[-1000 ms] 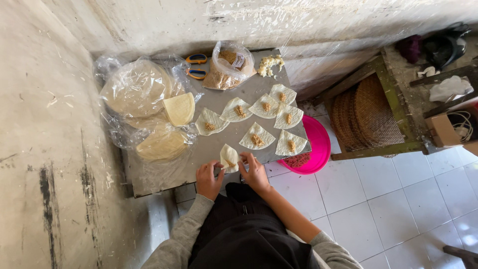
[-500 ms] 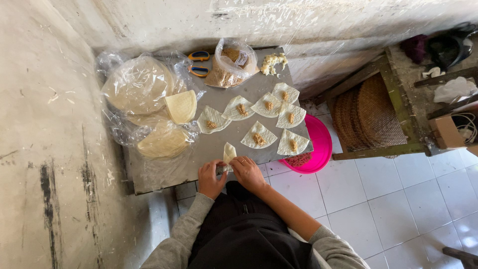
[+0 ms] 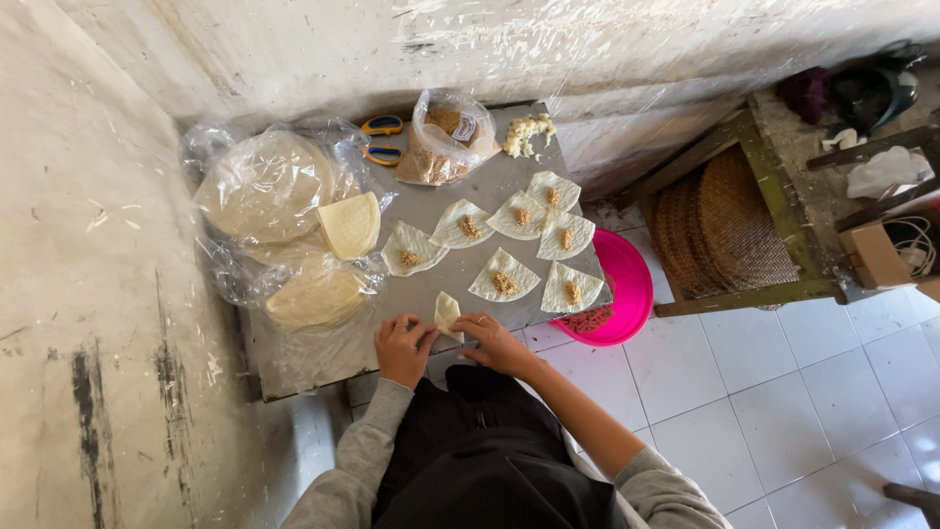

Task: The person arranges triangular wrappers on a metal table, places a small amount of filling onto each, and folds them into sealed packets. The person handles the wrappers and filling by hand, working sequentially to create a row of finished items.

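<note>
Surface [image 3: 460, 284] first: grey, narrow, crowded, and I judge that crowding the main risk. Left of the folded wrapper [image 3: 447, 313], bagged stacks of round sheets [image 3: 269, 191] slump toward the edge and could slide if nudged. Right of it and lower, a pink basin [image 3: 617, 294] sits half under the rim. Beyond the folded wrapper, six open wrappers [image 3: 504, 279] with filling lie close; a stray sleeve could drag them. My left hand [image 3: 401, 348] rests curled at the wrapper's near corner, and my right hand [image 3: 494, 341] pinches its lower edge. The wrapper lies at the surface's near edge, so too hard a press could split it or tip it off.
</note>
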